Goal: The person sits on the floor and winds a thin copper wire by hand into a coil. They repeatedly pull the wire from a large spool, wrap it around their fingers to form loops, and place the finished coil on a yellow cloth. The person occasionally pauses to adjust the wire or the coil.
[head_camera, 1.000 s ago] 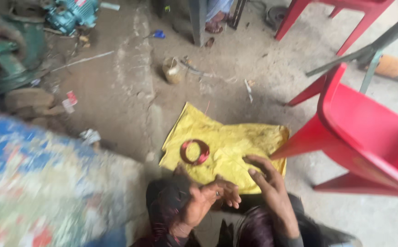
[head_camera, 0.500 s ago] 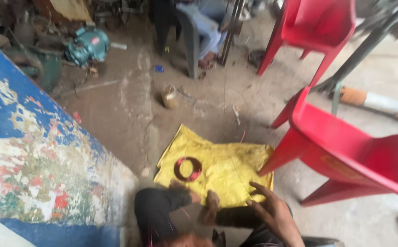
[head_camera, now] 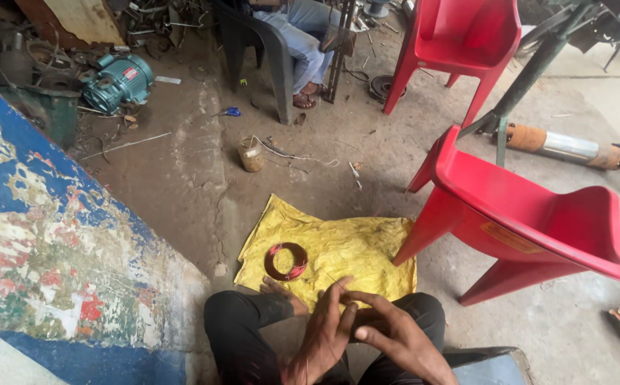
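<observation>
Touching hands: left hand (head_camera: 324, 331) and right hand (head_camera: 388, 331), fingers loosely spread, holding nothing
Beyond: copper wire coil (head_camera: 286, 261) on yellow sheet (head_camera: 352, 249)

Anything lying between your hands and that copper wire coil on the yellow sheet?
Head view: only bare yellow sheet between the coil and both hands, left and right.

The sheet (head_camera: 338, 249) on the floor is yellow, and the wire coil (head_camera: 286, 261) on it is reddish copper. Both plastic chairs (head_camera: 531, 221) are bright red. The motor (head_camera: 117, 82) is teal. The wall (head_camera: 46, 242) shows peeling blue paint with white, red and green patches.
</observation>
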The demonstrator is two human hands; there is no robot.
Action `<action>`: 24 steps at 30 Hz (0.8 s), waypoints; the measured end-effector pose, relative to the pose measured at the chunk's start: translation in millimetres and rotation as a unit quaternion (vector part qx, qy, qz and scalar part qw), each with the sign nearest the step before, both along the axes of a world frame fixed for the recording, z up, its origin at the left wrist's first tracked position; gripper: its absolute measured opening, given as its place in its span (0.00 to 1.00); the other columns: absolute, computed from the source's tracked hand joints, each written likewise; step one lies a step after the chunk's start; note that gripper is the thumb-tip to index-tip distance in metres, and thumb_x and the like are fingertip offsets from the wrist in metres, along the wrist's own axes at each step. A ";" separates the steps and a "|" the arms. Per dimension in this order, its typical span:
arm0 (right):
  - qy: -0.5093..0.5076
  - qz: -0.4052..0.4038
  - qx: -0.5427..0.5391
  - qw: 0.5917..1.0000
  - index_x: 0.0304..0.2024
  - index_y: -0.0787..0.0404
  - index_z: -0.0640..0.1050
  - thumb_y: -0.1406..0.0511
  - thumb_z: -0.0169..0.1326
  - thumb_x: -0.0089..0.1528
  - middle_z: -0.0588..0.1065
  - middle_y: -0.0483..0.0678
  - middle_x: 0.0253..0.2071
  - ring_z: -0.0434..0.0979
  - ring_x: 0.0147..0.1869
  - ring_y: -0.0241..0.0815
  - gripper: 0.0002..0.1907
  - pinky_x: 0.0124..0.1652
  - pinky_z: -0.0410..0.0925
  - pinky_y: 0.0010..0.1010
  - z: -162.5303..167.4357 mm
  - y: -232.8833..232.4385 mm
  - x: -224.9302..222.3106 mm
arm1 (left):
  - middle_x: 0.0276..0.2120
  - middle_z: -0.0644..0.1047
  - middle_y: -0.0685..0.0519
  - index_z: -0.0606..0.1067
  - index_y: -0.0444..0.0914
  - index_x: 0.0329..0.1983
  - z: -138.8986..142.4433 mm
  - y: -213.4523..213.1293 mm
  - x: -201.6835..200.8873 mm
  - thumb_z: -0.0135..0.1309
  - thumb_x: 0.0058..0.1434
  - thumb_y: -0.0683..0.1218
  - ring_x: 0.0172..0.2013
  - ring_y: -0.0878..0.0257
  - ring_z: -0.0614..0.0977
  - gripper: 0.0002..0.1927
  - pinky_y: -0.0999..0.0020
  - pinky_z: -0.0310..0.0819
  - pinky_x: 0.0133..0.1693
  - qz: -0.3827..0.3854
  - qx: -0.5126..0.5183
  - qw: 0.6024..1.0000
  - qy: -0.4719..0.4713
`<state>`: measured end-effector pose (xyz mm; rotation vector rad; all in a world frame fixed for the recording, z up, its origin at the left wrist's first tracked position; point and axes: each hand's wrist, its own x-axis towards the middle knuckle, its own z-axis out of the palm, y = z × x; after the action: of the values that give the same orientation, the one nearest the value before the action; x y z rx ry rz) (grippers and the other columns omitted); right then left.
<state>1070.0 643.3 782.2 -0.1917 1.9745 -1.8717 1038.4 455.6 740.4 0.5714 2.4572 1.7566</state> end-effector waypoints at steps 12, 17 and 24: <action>0.270 0.172 0.074 0.945 0.44 0.63 0.85 0.66 0.57 0.67 0.83 0.52 0.40 0.84 0.49 0.50 0.09 0.50 0.73 0.39 56.2 34.0 -58.7 | 0.64 0.74 0.42 0.52 0.39 0.81 28.5 20.1 -84.6 0.50 0.70 0.64 0.60 0.50 0.79 0.44 0.59 0.73 0.63 -0.187 0.282 0.907 -0.250; 0.186 0.336 0.048 0.922 0.42 0.64 0.81 0.65 0.54 0.70 0.80 0.53 0.40 0.82 0.49 0.52 0.08 0.49 0.71 0.40 46.8 7.4 -72.8 | 0.65 0.73 0.40 0.47 0.40 0.81 62.7 3.3 -104.1 0.45 0.69 0.68 0.62 0.53 0.78 0.47 0.58 0.71 0.65 -0.156 0.387 0.909 0.000; 0.208 0.372 -0.013 0.905 0.43 0.67 0.79 0.65 0.55 0.70 0.79 0.55 0.44 0.79 0.54 0.55 0.09 0.53 0.71 0.42 40.4 -18.5 -93.6 | 0.56 0.76 0.48 0.68 0.41 0.64 93.3 -80.2 -110.7 0.56 0.67 0.48 0.60 0.49 0.76 0.24 0.49 0.69 0.62 0.387 -0.164 0.824 0.380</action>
<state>976.4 624.9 822.6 -1.2499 1.7344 -1.4038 927.7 375.5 833.7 0.2577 3.8890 1.3128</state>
